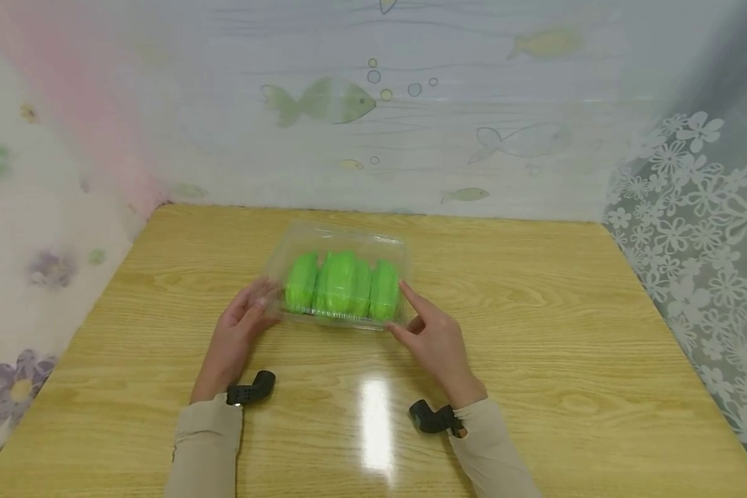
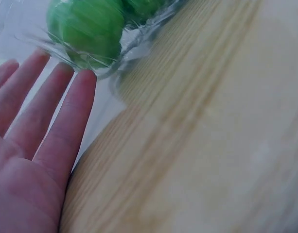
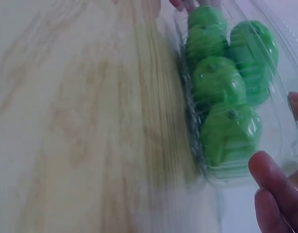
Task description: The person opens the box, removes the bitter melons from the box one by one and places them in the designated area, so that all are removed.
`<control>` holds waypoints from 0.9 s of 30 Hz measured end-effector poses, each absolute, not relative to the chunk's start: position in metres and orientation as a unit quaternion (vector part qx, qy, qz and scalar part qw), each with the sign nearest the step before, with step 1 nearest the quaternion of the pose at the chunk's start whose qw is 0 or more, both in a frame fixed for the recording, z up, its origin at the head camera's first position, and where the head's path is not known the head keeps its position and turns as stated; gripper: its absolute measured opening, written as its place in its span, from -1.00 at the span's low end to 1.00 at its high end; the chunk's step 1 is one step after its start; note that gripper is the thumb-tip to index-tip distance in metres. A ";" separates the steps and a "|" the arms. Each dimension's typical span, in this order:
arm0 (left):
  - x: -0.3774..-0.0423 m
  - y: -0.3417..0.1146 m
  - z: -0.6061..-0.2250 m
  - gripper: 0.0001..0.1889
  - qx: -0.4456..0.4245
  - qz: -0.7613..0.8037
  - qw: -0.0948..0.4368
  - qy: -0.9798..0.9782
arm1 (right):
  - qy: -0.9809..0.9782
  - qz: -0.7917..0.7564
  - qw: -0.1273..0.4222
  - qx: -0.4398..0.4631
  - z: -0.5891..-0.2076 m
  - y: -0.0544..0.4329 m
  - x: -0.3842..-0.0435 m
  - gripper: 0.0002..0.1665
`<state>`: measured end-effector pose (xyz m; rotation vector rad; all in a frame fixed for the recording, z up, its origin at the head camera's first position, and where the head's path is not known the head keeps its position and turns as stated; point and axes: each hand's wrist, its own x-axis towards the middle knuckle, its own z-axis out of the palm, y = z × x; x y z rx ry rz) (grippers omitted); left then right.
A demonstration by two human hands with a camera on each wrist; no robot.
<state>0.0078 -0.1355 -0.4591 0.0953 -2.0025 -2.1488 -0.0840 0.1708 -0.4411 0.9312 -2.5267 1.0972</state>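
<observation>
A clear plastic box (image 1: 348, 238) sits at the middle of the table, its lid closed over several glossy green, rounded pieces (image 1: 339, 283) that look like fruit. At the box's left end is my left hand (image 1: 243, 318); the left wrist view shows its fingers (image 2: 73, 111) straight, with their tips against the plastic. My right hand (image 1: 438, 342) holds the right end, thumb at the near corner and index finger higher up the side. Dimples show on top of the green pieces (image 3: 219, 82) in the right wrist view. Fingers behind or under the box are hidden.
The box rests over a wood-grain table (image 1: 566, 332) with a bright reflection near the front. A curtain with fish drawings (image 1: 324, 159) hangs along the back edge, and a white flower-patterned lace curtain (image 1: 691, 228) on the right. Black wrist cameras (image 1: 252, 389) sit on both wrists.
</observation>
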 end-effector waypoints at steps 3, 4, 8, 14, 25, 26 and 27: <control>0.010 -0.135 -0.457 -0.50 0.068 -0.706 0.100 -0.698 | -0.867 0.365 0.115 0.319 -0.440 0.173 -0.084 -0.21; 0.010 -0.134 -0.457 -0.49 0.081 -0.698 0.100 -0.704 | -0.868 0.363 0.114 0.318 -0.439 0.173 -0.084 -0.20; 0.012 -0.133 -0.455 -0.45 0.108 -0.677 0.096 -0.722 | -0.876 0.348 0.108 0.317 -0.437 0.176 -0.085 -0.19; 0.013 -0.125 -0.445 -0.43 0.129 -0.630 0.095 -0.760 | -0.875 0.333 0.107 0.334 -0.430 0.180 -0.085 -0.21; 0.009 -0.126 -0.462 -0.46 0.122 -0.555 0.113 -0.815 | -0.859 0.357 0.085 0.357 -0.416 0.192 -0.084 -0.21; 0.010 -0.125 -0.460 -0.46 0.125 -0.554 0.110 -0.816 | -0.859 0.360 0.077 0.357 -0.415 0.194 -0.084 -0.20; 0.011 -0.124 -0.458 -0.47 0.129 -0.553 0.107 -0.816 | -0.858 0.363 0.069 0.356 -0.414 0.195 -0.084 -0.20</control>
